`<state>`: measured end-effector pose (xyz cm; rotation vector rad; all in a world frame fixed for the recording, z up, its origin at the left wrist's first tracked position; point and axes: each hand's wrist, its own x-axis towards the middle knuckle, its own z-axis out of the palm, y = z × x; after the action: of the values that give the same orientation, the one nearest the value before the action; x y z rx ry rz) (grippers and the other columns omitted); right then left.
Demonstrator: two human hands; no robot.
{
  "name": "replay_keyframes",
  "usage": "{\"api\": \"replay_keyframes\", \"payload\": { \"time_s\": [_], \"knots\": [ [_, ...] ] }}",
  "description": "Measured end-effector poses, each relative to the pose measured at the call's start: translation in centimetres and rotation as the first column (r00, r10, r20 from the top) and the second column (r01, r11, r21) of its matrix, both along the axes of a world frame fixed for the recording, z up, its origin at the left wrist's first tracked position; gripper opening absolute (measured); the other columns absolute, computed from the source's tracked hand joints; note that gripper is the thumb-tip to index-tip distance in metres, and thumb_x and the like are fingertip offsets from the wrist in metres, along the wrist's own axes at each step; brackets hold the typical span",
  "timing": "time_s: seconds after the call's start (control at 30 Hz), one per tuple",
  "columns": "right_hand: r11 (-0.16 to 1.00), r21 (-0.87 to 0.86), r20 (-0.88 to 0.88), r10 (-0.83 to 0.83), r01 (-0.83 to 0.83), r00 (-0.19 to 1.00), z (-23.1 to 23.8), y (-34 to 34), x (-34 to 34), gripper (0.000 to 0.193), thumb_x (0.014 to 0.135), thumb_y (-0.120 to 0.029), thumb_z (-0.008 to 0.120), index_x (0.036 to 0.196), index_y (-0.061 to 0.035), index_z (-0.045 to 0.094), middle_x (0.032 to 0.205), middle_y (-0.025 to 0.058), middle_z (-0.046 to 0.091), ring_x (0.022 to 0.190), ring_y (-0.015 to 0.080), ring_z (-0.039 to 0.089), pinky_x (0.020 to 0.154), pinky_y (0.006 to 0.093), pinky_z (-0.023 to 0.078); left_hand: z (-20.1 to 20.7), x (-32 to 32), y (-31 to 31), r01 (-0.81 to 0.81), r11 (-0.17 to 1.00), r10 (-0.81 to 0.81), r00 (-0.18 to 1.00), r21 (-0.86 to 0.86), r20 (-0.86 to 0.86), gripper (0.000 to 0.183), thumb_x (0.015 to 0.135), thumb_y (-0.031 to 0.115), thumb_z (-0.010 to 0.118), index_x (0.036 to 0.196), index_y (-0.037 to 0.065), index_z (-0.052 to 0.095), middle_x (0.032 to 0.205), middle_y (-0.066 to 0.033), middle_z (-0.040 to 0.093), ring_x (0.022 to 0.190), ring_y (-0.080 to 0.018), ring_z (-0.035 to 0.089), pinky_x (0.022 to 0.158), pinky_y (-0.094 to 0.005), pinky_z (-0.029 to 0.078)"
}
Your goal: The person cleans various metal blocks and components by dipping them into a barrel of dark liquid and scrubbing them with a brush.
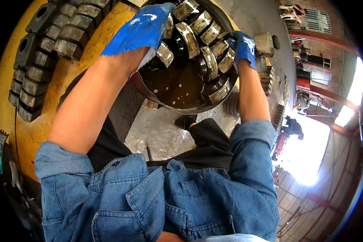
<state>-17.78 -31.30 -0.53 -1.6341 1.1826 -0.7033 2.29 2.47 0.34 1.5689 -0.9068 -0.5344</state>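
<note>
Several curved metal blocks (188,39) glisten, dark-smeared and wet.

Industrial workshop, metal parts by the look of it. Evidence: dark blocks (74,36) in rows at 10 o'clock, on a scuffed yellow surface (40,129) running to 9. Round tub (189,109) at 12, dark oily liquid, curved metal pieces (187,39) in it. Stained grey floor (161,135). Red steel beam (326,40) at 2, bright opening (304,151) at 3, panelled roofing (310,220) at 4.
</note>
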Motion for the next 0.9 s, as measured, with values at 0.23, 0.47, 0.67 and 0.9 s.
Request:
{"api": "replay_keyframes", "payload": {
  "time_s": [0.23, 0.47, 0.67, 0.9],
  "knots": [
    [0.975, -0.030, -0.234, 0.207, -0.220, 0.950, -0.1, 3.7, -0.4, 0.027, 0.096, -0.016, 0.061, 0.113, 0.0008, 0.072, 0.101, 0.0113, 0.075, 0.081, 0.0186, 0.072, 0.074, 0.0312, 0.055, -0.1, 0.2, 0.3, -0.002, 1.000, 0.002, 1.000, -0.003, 0.018, 0.036, 0.106, 0.017, 0.045, 0.130, -0.004, 0.061, 0.126, -0.0243, 0.067, 0.118, -0.0322, 0.064, 0.101, -0.0389, 0.050],
    [0.987, -0.105, -0.269, 0.093, -0.125, 0.959, 1.4, 1.4, 0.7, 0.025, 0.093, -0.017, 0.064, 0.106, 0.0016, 0.074, 0.093, 0.0110, 0.074, 0.079, 0.0200, 0.068, 0.073, 0.0317, 0.053, 0.4, -0.1, 0.7, 0.005, 1.000, -0.004, 0.999, -0.011, 0.047, 0.035, 0.107, 0.016, 0.044, 0.130, -0.004, 0.061, 0.125, -0.0247, 0.067, 0.117, -0.0326, 0.064, 0.101, -0.0391, 0.050],
    [0.928, -0.212, -0.258, 0.249, -0.306, 0.934, 4.3, 6.7, -1.1, 0.030, 0.099, -0.023, 0.061, 0.113, 0.0011, 0.074, 0.101, 0.0117, 0.077, 0.084, 0.0161, 0.072, 0.080, 0.0263, 0.055, 0.4, 0.4, 1.1, 0.004, 1.000, -0.003, 0.996, -0.013, 0.085, 0.035, 0.107, 0.015, 0.043, 0.129, -0.004, 0.061, 0.125, -0.0250, 0.067, 0.117, -0.0329, 0.064, 0.101, -0.0393, 0.050],
    [0.960, 0.129, -0.193, 0.270, -0.249, 0.943, -2.5, 14.8, -7.0, 0.014, 0.095, -0.008, 0.070, 0.107, -0.0077, 0.078, 0.086, 0.0035, 0.076, 0.070, 0.0116, 0.067, 0.062, 0.0284, 0.055, 1.2, 0.0, 1.4, 0.014, 1.000, -0.012, 0.990, -0.012, 0.138, 0.034, 0.108, 0.014, 0.041, 0.129, -0.004, 0.061, 0.125, -0.0253, 0.067, 0.117, -0.0332, 0.064, 0.101, -0.0395, 0.050]
  ]
}}
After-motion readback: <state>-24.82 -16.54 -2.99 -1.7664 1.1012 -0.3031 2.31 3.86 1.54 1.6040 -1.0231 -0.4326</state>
